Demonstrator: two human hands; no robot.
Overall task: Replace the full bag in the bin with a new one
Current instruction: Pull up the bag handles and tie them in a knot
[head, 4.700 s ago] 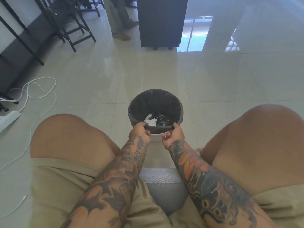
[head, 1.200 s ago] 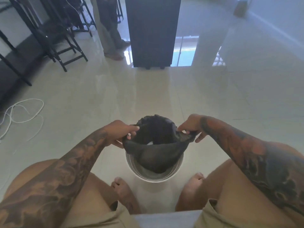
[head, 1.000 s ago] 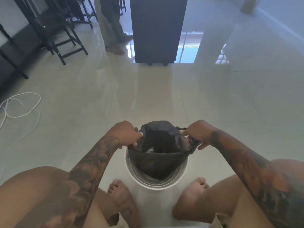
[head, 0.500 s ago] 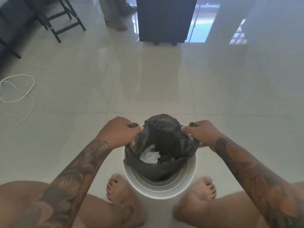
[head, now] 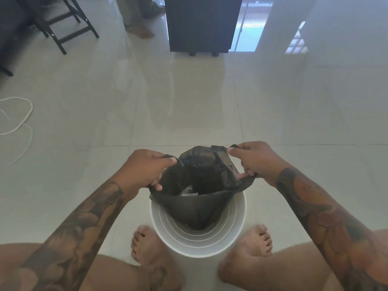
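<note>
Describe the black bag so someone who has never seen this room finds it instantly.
On the pale tiled floor, between two bare feet, stands a round white bin. The black bag hangs half-lifted out of it. It is the only dark crumpled plastic there.

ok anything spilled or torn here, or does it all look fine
Nothing stands out. The black bin bag hangs intact from the left hand and right hand, partly lifted out of the upright white bin; no spill on the floor.

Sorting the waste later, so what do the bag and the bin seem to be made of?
The black bag looks like thin plastic film with a dull sheen: it crumples and sags where both hands grip it. The white bin looks like smooth moulded plastic, judging by its even rim and ringed inner wall, though the frame cannot confirm it.
</note>
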